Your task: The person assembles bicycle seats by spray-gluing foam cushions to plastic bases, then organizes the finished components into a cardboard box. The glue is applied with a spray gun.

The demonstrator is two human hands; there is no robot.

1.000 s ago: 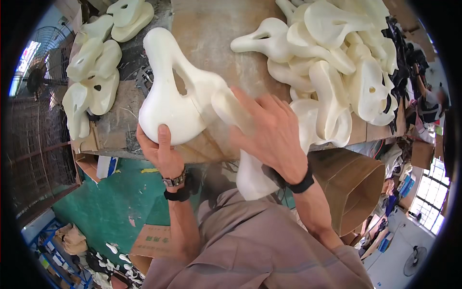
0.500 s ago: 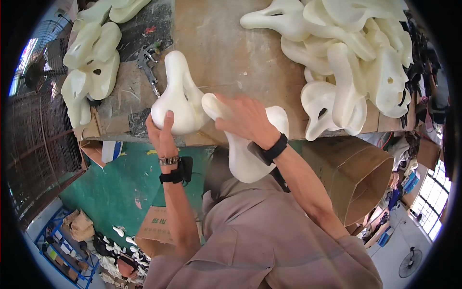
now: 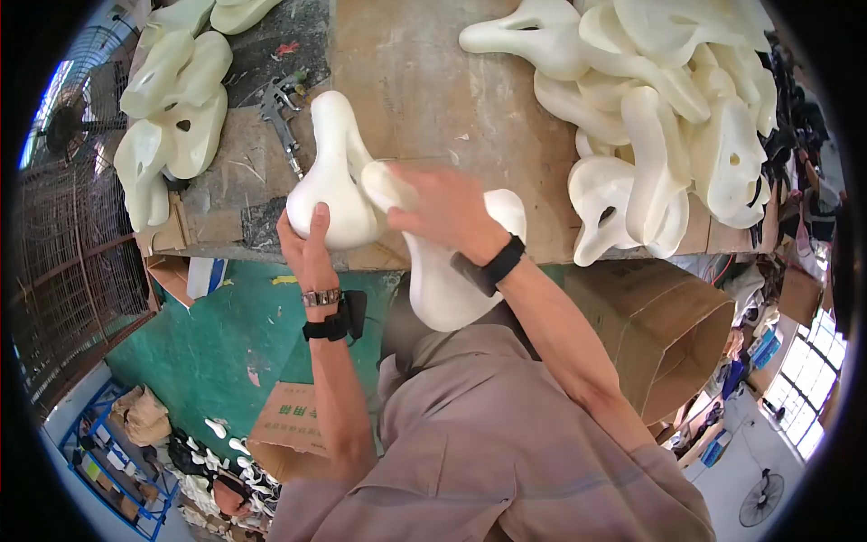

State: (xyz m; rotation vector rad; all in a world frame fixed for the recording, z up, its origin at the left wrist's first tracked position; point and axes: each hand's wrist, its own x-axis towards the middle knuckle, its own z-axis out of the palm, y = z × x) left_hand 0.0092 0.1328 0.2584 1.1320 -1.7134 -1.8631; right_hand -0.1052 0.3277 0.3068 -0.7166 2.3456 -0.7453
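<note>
My left hand (image 3: 308, 255) grips a cream-white foam bicycle saddle pad (image 3: 332, 206) by its broad end, thumb on top. The pad's narrow nose points away from me, over the table, and a slot runs along its middle. My right hand (image 3: 449, 210) lies across a second saddle pad (image 3: 444, 287), covering its middle and slightly blurred. Its nose is at the left, next to the first pad, and its broad end hangs past the table's near edge. Whether the two pads touch, I cannot tell.
A heap of similar saddle pads (image 3: 655, 126) lies at the right, with more pads (image 3: 196, 135) at the left. A metal spray gun (image 3: 282, 122) rests on the cardboard-covered table (image 3: 411, 99). Cardboard boxes stand below at the right (image 3: 646, 316) and left (image 3: 293, 420).
My right hand has shifted left with its saddle pad, bringing that pad's nose closer to the other one. My left hand has barely moved.
</note>
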